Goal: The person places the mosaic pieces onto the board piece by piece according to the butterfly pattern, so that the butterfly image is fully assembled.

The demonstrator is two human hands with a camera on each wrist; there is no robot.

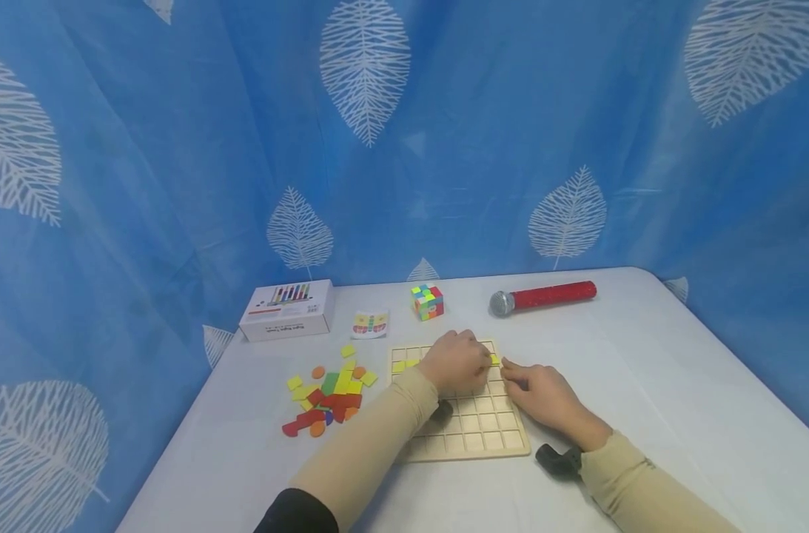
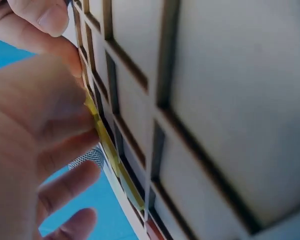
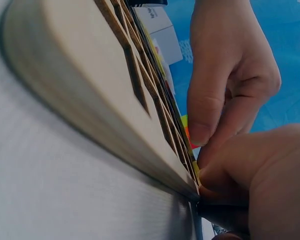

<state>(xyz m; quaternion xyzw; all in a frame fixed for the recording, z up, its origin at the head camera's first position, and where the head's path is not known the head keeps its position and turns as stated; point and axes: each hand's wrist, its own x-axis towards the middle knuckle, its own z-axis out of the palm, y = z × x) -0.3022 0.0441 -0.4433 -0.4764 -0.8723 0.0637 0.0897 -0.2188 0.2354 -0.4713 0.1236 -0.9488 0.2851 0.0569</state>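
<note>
A square wooden grid board (image 1: 474,443) lies on the table with yellow tiles (image 1: 404,366) along an upper row. My left hand (image 1: 454,363) reaches across the board and touches a yellow tile (image 1: 494,360) near its upper right. In the left wrist view, the left hand's other fingers (image 2: 67,187) spread loosely beside a row of yellow tiles (image 2: 107,145). My right hand (image 1: 544,396) is at the board's right edge, its thumb and forefinger apart in the left wrist view. The right fingertips meet the board by a yellow tile (image 3: 196,169). The exact contact is partly hidden.
Left of the board lies a loose pile of coloured pieces (image 1: 340,381): yellow, red, orange, green and blue. Behind stand a white box (image 1: 287,311), a printed pattern card (image 1: 371,324), a puzzle cube (image 1: 428,302) and a red microphone (image 1: 544,297). A blue leaf-print cloth (image 1: 444,148) hangs behind.
</note>
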